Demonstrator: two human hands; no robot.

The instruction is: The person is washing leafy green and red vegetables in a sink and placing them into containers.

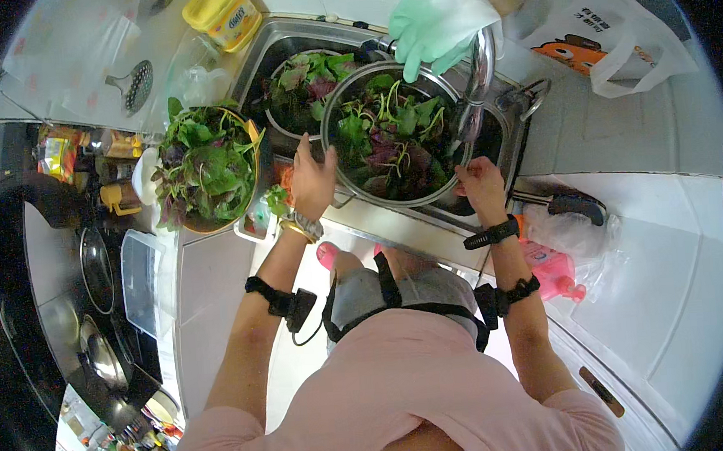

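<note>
A round metal basin (410, 203) stands in the stainless steel sink below the faucet, holding green and purple leafy vegetables (387, 142). At its lower right rim, my right hand (482, 185) pinches the edge between thumb and fingers. My left hand (312, 182) is slightly blurred beside the left rim, its fingers apart and nothing visible in them; whether the thumb touches the rim is unclear. Behind that hand, a second round container (271, 118) in the sink holds more of the leaves. To the left, a vessel (261, 169) is heaped with similar leaves.
A curved chrome faucet (482, 66) reaches over the basin, with pale green rubber gloves (429, 26) draped by it. A yellow tub (224, 18) and a skimmer (137, 87) lie left of the sink. A printed plastic bag (612, 38) stands right, a pink bottle (550, 269) below.
</note>
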